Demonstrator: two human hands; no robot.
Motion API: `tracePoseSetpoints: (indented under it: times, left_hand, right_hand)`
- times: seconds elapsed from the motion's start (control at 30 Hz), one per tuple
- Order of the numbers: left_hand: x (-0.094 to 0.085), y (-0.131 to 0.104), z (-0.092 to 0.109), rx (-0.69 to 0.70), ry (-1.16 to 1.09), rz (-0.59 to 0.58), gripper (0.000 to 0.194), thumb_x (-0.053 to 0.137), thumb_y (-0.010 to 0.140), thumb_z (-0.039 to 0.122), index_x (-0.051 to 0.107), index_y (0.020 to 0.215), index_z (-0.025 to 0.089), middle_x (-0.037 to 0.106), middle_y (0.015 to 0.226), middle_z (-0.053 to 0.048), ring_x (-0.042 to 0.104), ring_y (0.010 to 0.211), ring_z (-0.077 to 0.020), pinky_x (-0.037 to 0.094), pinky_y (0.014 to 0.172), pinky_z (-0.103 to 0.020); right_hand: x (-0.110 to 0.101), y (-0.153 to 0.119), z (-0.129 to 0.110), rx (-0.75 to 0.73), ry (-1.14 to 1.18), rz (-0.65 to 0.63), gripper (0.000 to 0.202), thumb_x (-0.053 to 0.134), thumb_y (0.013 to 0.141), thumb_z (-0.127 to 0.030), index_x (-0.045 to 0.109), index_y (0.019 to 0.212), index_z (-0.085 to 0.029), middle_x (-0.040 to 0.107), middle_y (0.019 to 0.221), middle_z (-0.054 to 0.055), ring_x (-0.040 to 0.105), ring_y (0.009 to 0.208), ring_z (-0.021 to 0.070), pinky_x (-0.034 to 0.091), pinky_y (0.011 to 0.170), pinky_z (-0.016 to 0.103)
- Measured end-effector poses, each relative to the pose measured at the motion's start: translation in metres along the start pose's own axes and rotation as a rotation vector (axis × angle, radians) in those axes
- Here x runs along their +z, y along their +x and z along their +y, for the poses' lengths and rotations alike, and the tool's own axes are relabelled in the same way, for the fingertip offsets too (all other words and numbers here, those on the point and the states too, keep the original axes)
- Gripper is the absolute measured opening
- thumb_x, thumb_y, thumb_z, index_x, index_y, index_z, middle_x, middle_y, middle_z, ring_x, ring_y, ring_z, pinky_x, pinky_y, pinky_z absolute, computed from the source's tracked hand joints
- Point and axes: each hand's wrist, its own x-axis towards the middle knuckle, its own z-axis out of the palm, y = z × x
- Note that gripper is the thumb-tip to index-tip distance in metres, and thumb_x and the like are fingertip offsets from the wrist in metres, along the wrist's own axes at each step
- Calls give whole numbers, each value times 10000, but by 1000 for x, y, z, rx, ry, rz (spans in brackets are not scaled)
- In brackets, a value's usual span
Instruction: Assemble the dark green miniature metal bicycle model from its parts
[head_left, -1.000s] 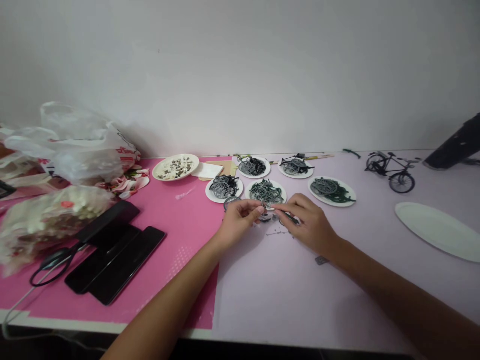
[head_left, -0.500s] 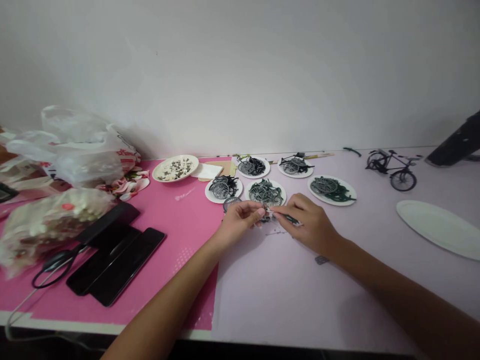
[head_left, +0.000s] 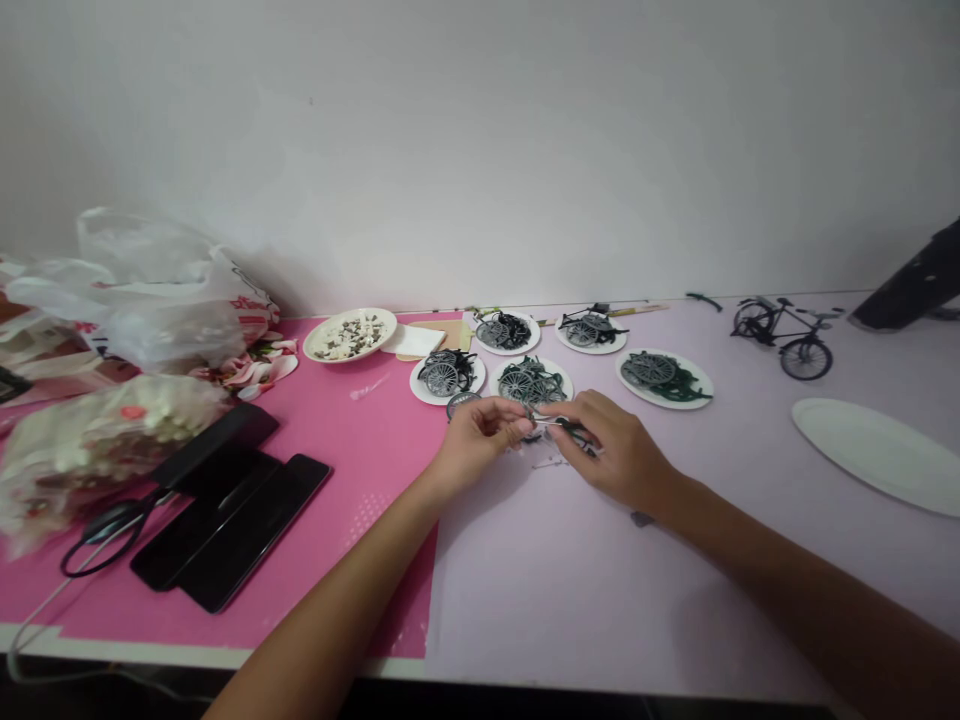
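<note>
My left hand [head_left: 480,440] is closed in a pinch on a tiny dark part whose shape I cannot make out. My right hand [head_left: 619,445] is closed around a thin silver-tipped tool [head_left: 549,421]; its pale tip meets the left fingertips, and something dark green shows under the palm. Just beyond the hands, a white plate [head_left: 568,400] bears grey spoked wheels and green model bicycle parts. A loose grey wheel [head_left: 459,403] lies by the left hand. Thin bits of plastic [head_left: 550,462] lie on the table below the fingers.
Small plates of bicycle parts [head_left: 508,332] stand at the back. An assembled black model bicycle [head_left: 787,335] and a white oval plate [head_left: 877,455] are at right. A phone [head_left: 255,535], plastic bags [head_left: 165,300] and a bowl of small pieces [head_left: 350,336] are at left.
My right fingers have shifted slightly, with the index finger reaching closer to the left fingertips. More of the dark green piece shows under the right palm. My left hand barely moves.
</note>
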Motion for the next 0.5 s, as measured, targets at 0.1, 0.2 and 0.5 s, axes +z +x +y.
tracePoseSetpoints:
  times: [0.1,0.2,0.5]
  left_hand:
    - [0,0,-1,2,-7,2,508,914,662,562,729,881,142,724,765,-45,591,583,-105,513,603,-258]
    - [-1,1,-3,10,-9,8,488,917,671,535,730,885,139,719,765,-43,593,584,-103,508,600,-252]
    - [-3,2,-4,52,30,55,458,918,673,510,731,865,139,737,811,-62,612,589,-114,504,580,-248]
  right_hand:
    - [0,-1,-1,91,54,-20,222,621,983,-236,589,1202,-249,676,977,61,643,768,193,539,653,318]
    - [-1,-1,0,125,57,-44,171,625,963,-222,562,1120,-243,661,968,53,643,779,190,539,667,307]
    - [-3,0,2,131,66,-142,99,539,1003,-212,540,1098,-241,668,985,54,622,712,170,493,614,285]
